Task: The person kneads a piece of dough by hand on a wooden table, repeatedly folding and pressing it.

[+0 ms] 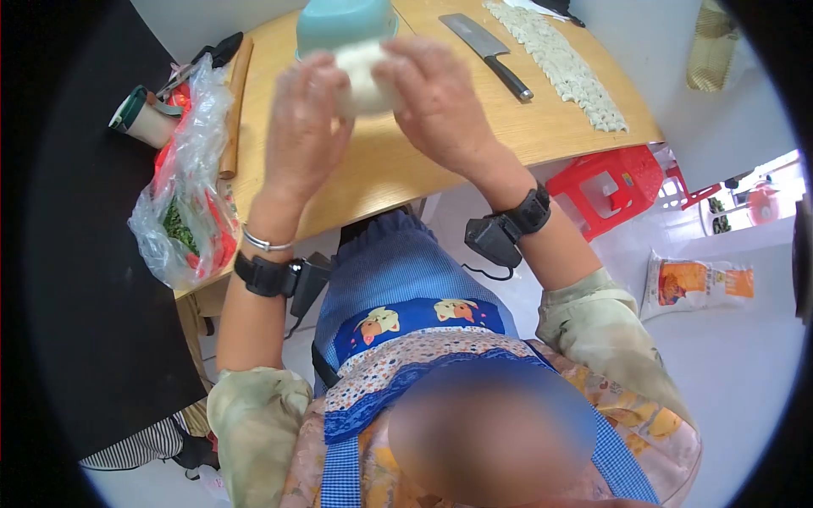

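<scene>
Both hands are raised over a wooden table (398, 161) and hold one pale piece of dough (362, 78) between them. My left hand (303, 127) grips its left side, fingers curled. My right hand (436, 102) presses it from the right. Just behind the dough stands a teal bowl (343, 24). A cleaver (489, 52) with a black handle lies to the right of the hands. Rows of folded dumplings (563, 63) lie further right along the table.
A plastic bag (186, 190) with greens and red packaging sits at the table's left edge, beside a wooden rolling pin (235, 106) and a cup (144, 117). A red plastic stool (610, 186) and an orange-white sack (699, 284) are on the floor at right.
</scene>
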Available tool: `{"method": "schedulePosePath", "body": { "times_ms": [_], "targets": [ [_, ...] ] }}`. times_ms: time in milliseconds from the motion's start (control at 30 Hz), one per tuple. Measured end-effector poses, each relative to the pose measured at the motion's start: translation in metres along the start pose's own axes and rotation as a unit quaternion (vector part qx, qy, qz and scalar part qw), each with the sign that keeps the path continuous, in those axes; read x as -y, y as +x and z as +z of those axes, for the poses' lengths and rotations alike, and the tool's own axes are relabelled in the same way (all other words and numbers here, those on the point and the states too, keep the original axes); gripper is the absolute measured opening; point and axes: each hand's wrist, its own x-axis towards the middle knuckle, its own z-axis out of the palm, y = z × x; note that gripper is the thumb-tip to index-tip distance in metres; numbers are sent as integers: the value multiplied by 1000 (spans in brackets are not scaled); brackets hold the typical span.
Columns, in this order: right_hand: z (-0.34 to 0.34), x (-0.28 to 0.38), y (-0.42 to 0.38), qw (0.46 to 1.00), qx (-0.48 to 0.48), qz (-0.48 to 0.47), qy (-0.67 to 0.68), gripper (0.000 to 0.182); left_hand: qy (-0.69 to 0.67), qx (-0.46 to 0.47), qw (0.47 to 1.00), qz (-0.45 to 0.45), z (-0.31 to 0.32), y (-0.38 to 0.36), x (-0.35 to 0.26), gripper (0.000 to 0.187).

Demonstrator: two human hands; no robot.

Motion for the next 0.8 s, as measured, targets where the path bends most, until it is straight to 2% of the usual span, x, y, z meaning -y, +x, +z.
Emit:
{"method": "schedulePosePath", "body": {
  "times_ms": [33, 67, 133, 167, 233, 267, 333, 367, 400, 433, 467, 500, 567, 600, 667, 733, 800],
  "targets": [
    [15, -3, -24, 995, 83, 40, 46, 48, -23, 127, 991, -38, 10, -24, 10, 53],
    [24, -5, -44, 979, 165, 80, 92, 50, -75, 130, 987, -61, 21, -44, 4, 58],
    [8, -8, -50, 975, 172, 98, 104, 53, -58, 139, 985, -81, 12, -51, -9, 55],
    [-3, -11, -48, 963, 195, 109, 153, 51, -57, 136, 986, -80, 9, -46, -6, 55],
    [-16, -6, -60, 943, 227, 130, 204, 50, -144, 143, 974, -96, -2, -42, -11, 36],
    [-19, -7, -60, 950, 210, 112, 205, 47, -144, 141, 975, -94, -2, -40, -9, 36],
    [-25, -4, -50, 956, 191, 90, 204, 44, -210, 41, 949, -230, -2, -31, -5, 16],
    [-29, -2, -47, 960, 157, 108, 203, 32, -178, -25, 963, -202, 2, -26, -4, 12],
    [-36, 2, -39, 963, 125, 127, 202, 22, -178, -24, 962, -203, 1, -20, 2, 12],
    [-46, 5, -28, 963, 126, 128, 203, 22, -167, 40, 951, -255, -2, -15, 9, 17],
    [-58, 7, -16, 955, 101, 170, 221, 16, -156, 103, 934, -305, -4, -10, 13, 23],
    [-68, 7, -6, 945, 75, 212, 237, 20, -158, 104, 933, -306, -5, -4, 12, 23],
    [-83, 4, 12, 949, 82, 210, 220, 26, -135, 162, 928, -309, -2, 8, 8, 42],
    [-86, 2, 18, 952, 89, 208, 205, 32, -136, 162, 927, -308, 7, 9, 6, 42],
    [-74, -5, 22, 948, 121, 219, 195, 34, 24, 256, 940, -224, 28, 3, 4, 52],
    [-34, -21, 12, 926, 248, 217, 184, 36, 19, 292, 929, -227, 29, 9, 9, 56],
    [14, -23, -8, 925, 339, 167, 43, 37, 0, 343, 912, -225, 32, 8, 18, 52]
  ]
}}
